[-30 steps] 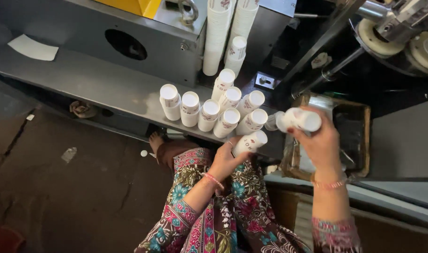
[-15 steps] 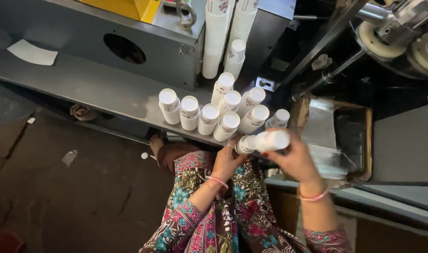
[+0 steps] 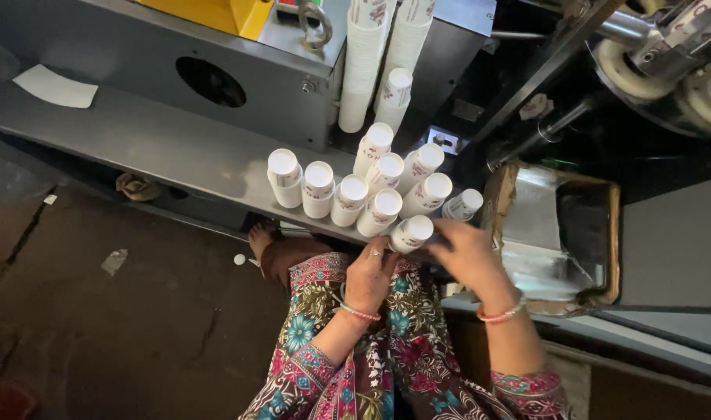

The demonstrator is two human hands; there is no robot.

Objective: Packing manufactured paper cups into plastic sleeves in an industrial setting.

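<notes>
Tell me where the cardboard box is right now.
In the head view, the cardboard box sits at right, just beyond the right hand and beside the paper cup stacks.

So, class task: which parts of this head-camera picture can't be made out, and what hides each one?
- Stack of cups between both hands: its near end, hidden by the left hand and right hand.
- Tall cup stacks: tops cut off by the upper edge.
- Lined box: contents lost in shadow and glare.
</notes>
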